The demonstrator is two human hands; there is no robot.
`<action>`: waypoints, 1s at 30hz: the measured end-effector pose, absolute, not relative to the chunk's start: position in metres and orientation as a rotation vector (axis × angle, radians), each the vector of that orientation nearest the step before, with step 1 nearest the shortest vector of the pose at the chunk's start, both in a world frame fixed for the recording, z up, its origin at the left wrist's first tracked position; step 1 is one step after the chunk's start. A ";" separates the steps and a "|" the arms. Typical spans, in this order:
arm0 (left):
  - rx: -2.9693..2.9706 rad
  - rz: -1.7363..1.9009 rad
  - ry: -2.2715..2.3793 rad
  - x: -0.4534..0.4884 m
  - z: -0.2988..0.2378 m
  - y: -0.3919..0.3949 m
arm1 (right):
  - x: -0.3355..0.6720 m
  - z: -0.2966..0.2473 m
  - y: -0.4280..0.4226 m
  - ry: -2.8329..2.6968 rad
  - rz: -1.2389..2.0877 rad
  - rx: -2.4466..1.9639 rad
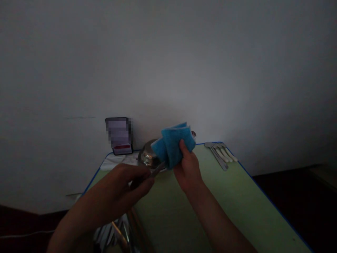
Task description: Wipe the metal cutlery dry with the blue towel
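My right hand point(187, 168) is closed round a folded blue cloth point(173, 142), held up over the green table point(237, 196). My left hand point(131, 182) pinches the handle of a metal utensil point(158, 169) whose far end runs into the cloth. The tip of that utensil pokes out past the cloth's right side. Just behind the cloth a shiny metal bowl point(146, 156) sits upside down on the table.
Several white-handled spoons point(221, 153) lie at the table's far right corner. A small blurred box point(119, 136) stands against the wall at the far left, with a white cloth point(116, 161) in front. More metal cutlery point(113, 233) sits in a holder at the near left edge.
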State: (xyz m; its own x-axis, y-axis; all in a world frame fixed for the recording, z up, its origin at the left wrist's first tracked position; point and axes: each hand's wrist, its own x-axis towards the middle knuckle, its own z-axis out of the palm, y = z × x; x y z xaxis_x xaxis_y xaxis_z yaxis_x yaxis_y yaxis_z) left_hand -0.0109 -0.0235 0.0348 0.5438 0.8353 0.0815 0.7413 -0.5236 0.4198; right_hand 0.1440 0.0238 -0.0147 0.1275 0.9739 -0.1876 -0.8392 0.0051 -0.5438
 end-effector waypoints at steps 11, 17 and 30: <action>2.455 0.633 1.280 -0.026 0.035 -0.029 | 0.164 -0.026 0.045 -0.206 1.299 -0.618; 2.406 0.674 1.279 -0.032 0.031 -0.030 | 0.183 -0.021 0.051 -0.216 1.139 -0.587; 2.291 0.381 1.285 -0.033 0.035 -0.022 | 0.155 -0.024 0.035 -0.313 1.256 -0.706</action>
State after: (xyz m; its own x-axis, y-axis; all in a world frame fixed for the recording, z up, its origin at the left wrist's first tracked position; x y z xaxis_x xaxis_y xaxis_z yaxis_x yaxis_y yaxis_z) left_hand -0.0335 -0.0225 0.0349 0.5197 0.8543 0.0068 0.7198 -0.4421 0.5353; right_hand 0.1552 0.0348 -0.0242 0.3038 0.9396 -0.1575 -0.7559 0.1371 -0.6402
